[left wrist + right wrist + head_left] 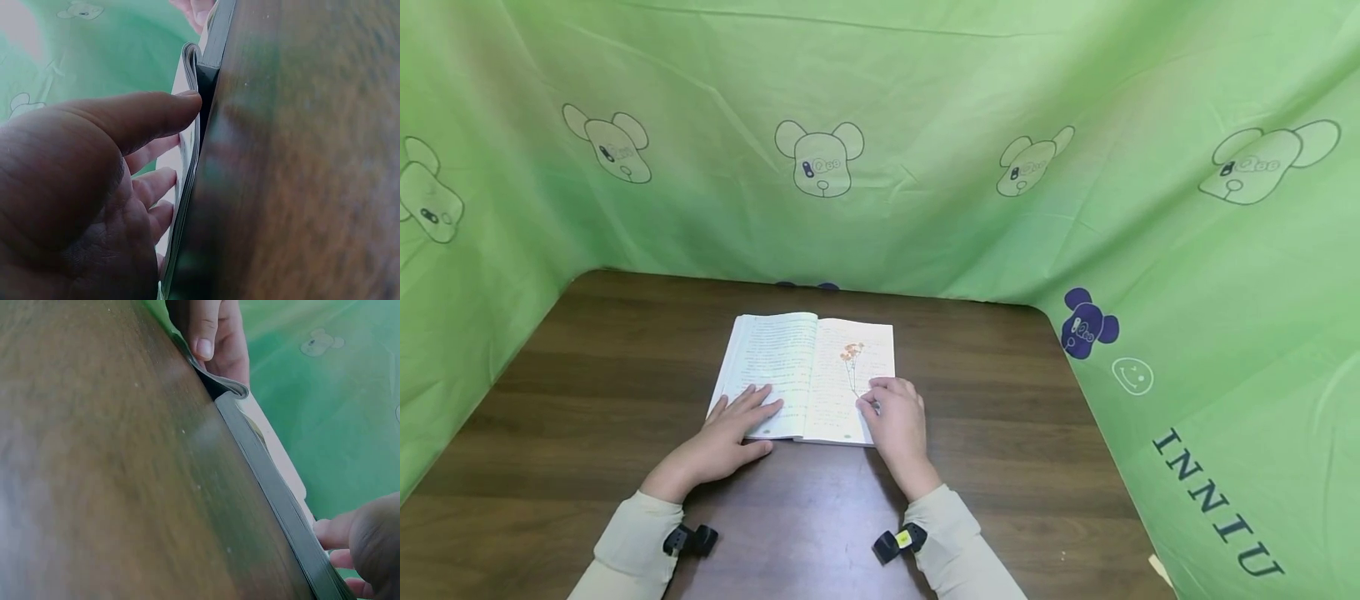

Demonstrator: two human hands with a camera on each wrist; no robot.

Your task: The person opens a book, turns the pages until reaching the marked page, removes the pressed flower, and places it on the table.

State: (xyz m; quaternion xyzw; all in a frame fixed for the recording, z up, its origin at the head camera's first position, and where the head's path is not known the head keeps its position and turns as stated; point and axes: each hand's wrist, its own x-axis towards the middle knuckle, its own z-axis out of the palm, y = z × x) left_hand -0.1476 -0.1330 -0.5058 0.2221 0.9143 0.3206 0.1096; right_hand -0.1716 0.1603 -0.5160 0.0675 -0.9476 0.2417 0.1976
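An open book (775, 354) lies on the table, its pages printed with lines of text. On its right page is a dried flower sprig (852, 353) with small orange blooms and thin stems. My left hand (726, 442) rests with spread fingers on the lower left page; its thumb (159, 115) lies along the book's near edge. At the lower right page, my right hand (898, 421) pinches the lower stem end between thumb and forefinger. The right wrist view shows the book's thick page block (269, 487) beside that hand, but the sprig is hidden there.
The brown wooden table (1000, 433) extends around the book. A green cloth (925, 167) with bear prints hangs along its back and sides. Black wrist cameras are strapped over both pale sleeves (640, 533). A small pale object (1160, 570) sits at the right table edge.
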